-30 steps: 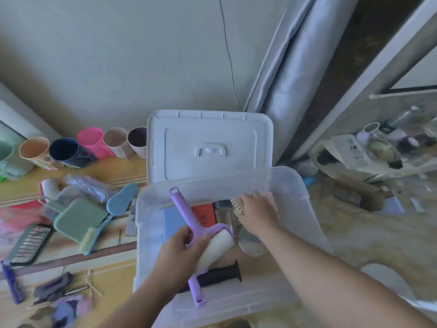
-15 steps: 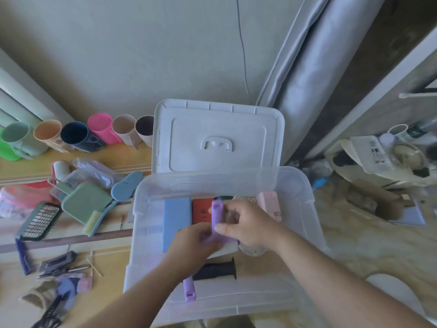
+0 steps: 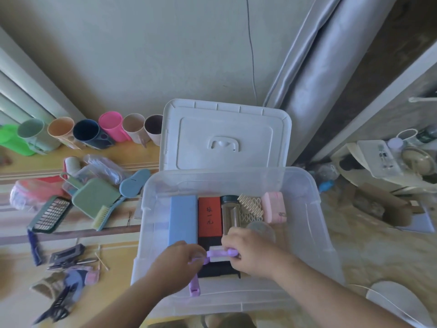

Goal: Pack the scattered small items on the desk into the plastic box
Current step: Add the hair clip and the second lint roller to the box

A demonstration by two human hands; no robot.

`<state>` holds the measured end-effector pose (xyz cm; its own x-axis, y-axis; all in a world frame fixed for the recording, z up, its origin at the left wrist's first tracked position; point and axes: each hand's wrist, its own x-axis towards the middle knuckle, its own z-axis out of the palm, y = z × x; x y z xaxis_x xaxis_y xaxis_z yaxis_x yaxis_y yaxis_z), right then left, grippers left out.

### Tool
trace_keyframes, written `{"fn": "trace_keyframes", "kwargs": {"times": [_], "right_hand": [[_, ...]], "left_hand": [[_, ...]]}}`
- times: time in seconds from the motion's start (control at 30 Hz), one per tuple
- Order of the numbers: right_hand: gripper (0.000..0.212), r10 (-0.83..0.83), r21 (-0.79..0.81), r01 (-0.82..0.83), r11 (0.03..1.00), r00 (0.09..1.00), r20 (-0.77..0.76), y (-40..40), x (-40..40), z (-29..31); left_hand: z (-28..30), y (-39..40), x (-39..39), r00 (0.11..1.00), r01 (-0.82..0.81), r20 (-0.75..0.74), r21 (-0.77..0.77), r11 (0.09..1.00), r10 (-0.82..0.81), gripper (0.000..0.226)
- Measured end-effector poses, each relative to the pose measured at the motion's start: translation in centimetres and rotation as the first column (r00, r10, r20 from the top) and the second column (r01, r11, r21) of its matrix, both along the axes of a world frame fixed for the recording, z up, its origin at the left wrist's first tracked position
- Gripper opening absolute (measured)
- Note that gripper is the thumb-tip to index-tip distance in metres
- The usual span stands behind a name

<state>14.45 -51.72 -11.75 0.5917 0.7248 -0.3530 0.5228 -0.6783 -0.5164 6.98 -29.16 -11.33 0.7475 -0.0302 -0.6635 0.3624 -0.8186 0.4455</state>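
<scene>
In the head view, the purple-handled lint roller with its white roll (image 3: 218,256) had gone from standing tilted above the contents, held by the left hand alone a second earlier, to lying low and nearly flat across the near end of the clear plastic storage box (image 3: 314,209), with both hands on it. That suggested the roller was being seated rather than carried, so one more item was close to packed. The left hand (image 3: 179,266) was palm-down, its fingers (image 3: 197,253) curled over the purple neck where the handle met the roll, the handle's end poking out below the wrist toward the box's near wall. The right hand (image 3: 250,252) came in from the right with its forearm crossing the rim, fingers (image 3: 230,245) pinching the roll's far end. Both hands were clenched on the roller, neither released. Under it lay a black object, and beyond it a pale blue rectangular block (image 3: 183,218), a red and black box with dark writing (image 3: 210,216), a brown clear jar with a dark cap (image 3: 229,214), a cream comb-like piece (image 3: 250,205) and a pink case (image 3: 273,207), ranged side by side. The white lid (image 3: 224,136) stood open behind. Much still waited on the table (image 3: 113,287) to the left: a green dustpan with brush (image 3: 94,200), a grater (image 3: 50,215), a row of coloured plastic cups (image 3: 111,129) and small clips and tools nearer the person.
</scene>
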Motion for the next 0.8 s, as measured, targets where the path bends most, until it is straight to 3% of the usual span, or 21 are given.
{"fn": "trace_keyframes", "kwargs": {"times": [0.07,0.13,0.27,0.37,0.47,0.6,0.67,0.8], "right_hand": [[0.025,0.076,-0.093,-0.082,0.992,0.995,-0.067,0.0,-0.9,-0.5],[0.032,0.072,-0.169,-0.084,0.982,0.995,-0.074,-0.2,-1.9,-1.1],[0.011,-0.074,-0.164,0.06,0.985,0.994,-0.082,-0.5,-1.5,-1.8],[0.007,-0.144,-0.178,0.131,0.975,0.988,-0.061,0.3,-0.4,-1.0],[0.013,-0.216,-0.292,0.199,0.936,0.976,-0.026,1.3,1.4,-0.1],[0.021,-0.39,-0.294,0.317,0.902,0.889,-0.24,1.8,3.5,0.0],[0.019,-0.387,-0.287,0.313,0.905,0.887,-0.252,2.0,3.7,0.2],[0.014,-0.125,-0.397,0.038,0.917,0.973,-0.196,2.0,2.0,1.2]], "left_hand": [[0.2,-0.1,-0.5,0.972,0.093,-0.211,-0.037,0.995,-0.099,0.028],[0.5,-0.5,-0.8,0.935,0.152,-0.319,-0.043,0.987,-0.158,0.04],[0.6,-0.6,-0.5,0.961,0.164,-0.226,-0.004,0.986,-0.161,0.022],[0.2,-0.2,-0.5,0.991,0.095,-0.09,-0.022,0.995,-0.096,0.025],[0.5,-0.3,-0.6,0.998,0.059,0.003,0.006,0.998,-0.059,0.018],[-0.3,-0.1,-0.8,1.0,-0.022,0.02,0.027,0.999,0.021,0.014],[-0.7,-0.2,-0.7,0.997,-0.081,0.016,-0.003,0.997,0.081,0.016],[-1.1,-0.2,-0.5,0.985,-0.168,0.042,-0.058,0.984,0.17,0.012]]}}
